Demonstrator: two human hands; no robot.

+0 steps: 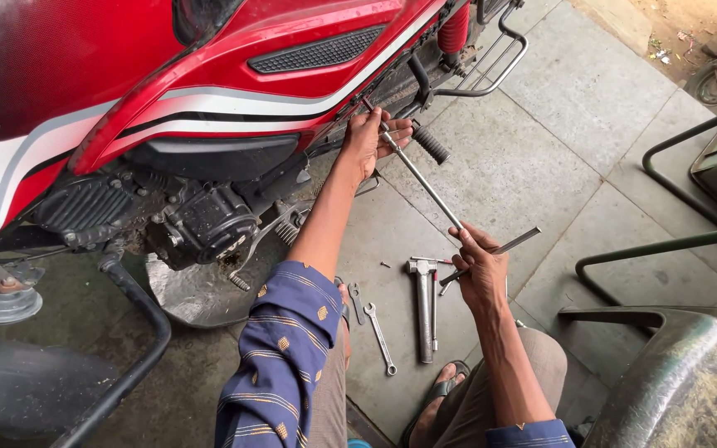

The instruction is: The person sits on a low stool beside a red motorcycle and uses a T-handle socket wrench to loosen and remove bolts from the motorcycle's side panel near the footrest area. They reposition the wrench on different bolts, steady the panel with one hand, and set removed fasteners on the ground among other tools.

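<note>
My right hand [481, 267] grips the cross handle of a long steel T-handle wrench [425, 181]. Its shaft runs up and left to the side of a red motorcycle [234, 75]. My left hand [368, 137] holds the far tip of the shaft against the bike, just under the red and white side panel. The black rubber footpeg [431, 143] sticks out right beside that hand. The bolt or socket at the tip is hidden by my fingers.
On the stone floor by my knees lie a steel hand tool [423, 303] and two spanners [380, 338]. The engine [201, 220] and a black crash guard [139, 332] are at left. Green metal frames [665, 245] and a curved metal part [690, 382] stand at right.
</note>
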